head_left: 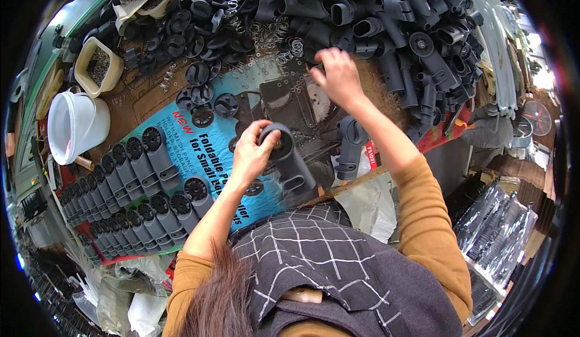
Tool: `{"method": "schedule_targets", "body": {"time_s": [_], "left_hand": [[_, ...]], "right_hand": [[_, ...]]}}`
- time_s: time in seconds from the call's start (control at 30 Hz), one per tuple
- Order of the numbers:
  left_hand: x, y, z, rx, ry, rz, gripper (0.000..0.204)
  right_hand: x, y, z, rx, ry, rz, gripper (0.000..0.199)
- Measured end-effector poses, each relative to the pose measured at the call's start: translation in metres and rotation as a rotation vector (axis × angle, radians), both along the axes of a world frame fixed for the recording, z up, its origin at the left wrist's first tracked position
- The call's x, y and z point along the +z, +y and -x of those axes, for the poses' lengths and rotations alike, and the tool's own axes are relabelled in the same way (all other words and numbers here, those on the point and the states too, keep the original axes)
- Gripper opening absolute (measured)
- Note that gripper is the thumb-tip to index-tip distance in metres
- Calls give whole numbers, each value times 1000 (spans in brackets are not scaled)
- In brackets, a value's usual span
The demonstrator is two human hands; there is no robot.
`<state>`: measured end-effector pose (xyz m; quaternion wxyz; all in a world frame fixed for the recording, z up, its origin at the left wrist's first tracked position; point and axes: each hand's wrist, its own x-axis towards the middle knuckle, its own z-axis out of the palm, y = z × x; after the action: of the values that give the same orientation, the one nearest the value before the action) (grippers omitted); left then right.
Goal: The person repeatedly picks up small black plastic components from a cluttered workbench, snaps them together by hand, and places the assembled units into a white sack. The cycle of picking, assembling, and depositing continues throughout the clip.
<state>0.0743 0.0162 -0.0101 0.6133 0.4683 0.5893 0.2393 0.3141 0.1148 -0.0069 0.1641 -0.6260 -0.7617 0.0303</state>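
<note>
Left hand [251,152]: thumb and fingers closed on the round socket end of a dark grey plastic tubular housing [294,169], held over the bench in front of the body, tilted, other end toward the person. Right hand [338,78]: half open, fingers bent, above the loose small parts near shiny coiled metal springs [296,47]; cannot tell if it pinches anything.

Progress, judged from layout: partway. Done, apparently: 2 long rows of dark grey housings with black discs in their round ends [158,157], lying at left on or beside a light-blue printed sheet [260,207]. Left: a big heap of dark grey tubular housings [391,74] at upper right, plus loose black round plastic discs [176,45] at upper left. Held housing looks unfinished: no disc visible in its socket, though the thumb hides part. 1 more grey housing [349,149] lies just right of it.
</note>
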Motion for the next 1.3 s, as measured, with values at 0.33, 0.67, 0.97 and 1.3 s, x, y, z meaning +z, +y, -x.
{"method": "schedule_targets", "body": {"time_s": [0.33,0.67,0.97,1.3], "left_hand": [[-8,-39,-1,-172,530,-317,45],[33,-34,7,117,-278,-35,31],[20,-66,16,325,-396,180,19],[5,-54,21,-147,478,-94,33]], "right_hand": [[2,-32,7,-171,1004,480,31],[41,-157,66,-176,1619,860,37],[30,-194,85,-404,1169,875,16],[-9,-187,80,-321,633,494,29]]}}
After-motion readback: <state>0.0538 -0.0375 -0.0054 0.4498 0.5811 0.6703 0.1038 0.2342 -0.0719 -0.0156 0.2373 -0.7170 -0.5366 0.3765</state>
